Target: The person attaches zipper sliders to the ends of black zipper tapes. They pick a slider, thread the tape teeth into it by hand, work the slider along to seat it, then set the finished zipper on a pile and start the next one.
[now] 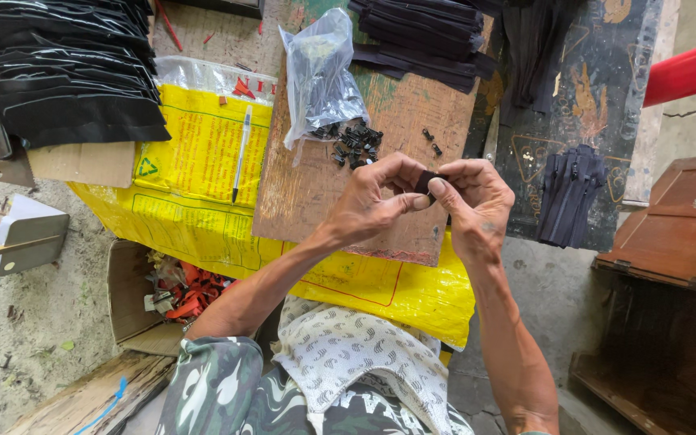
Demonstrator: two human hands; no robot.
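Camouflage-patterned clothing (219, 387) and a white patterned cloth (356, 354) lay nearest the camera, at the bottom of the head view. From there both bare forearms rose toward the counter (316, 193), converging above its near edge. The left hand (368, 201) was curled, palm turned inward, with thumb and forefinger pinched on a small black piece (426, 182). The right hand (473, 201) met it from the other side, fingers bent and closed on the same piece. The piece sat between the fingertips of both hands, held clear of the board; it was too small and too covered to tell its long axis or which way it pointed.

Just beyond the hands lay a heap of small black sliders (356, 145) on the worn wooden board, with a clear plastic bag (320, 72) standing beside it. A pen (241, 153) rested on a yellow printed sack (203, 153) to the left, its length running roughly toward and away from the person. Stacks of black zipper strips (66, 72) occupied the far left; a further bundle (569, 193) lay to the right on a dark painted surface. A cardboard box of red scraps (179, 294) stood on the bare concrete floor (34, 322).
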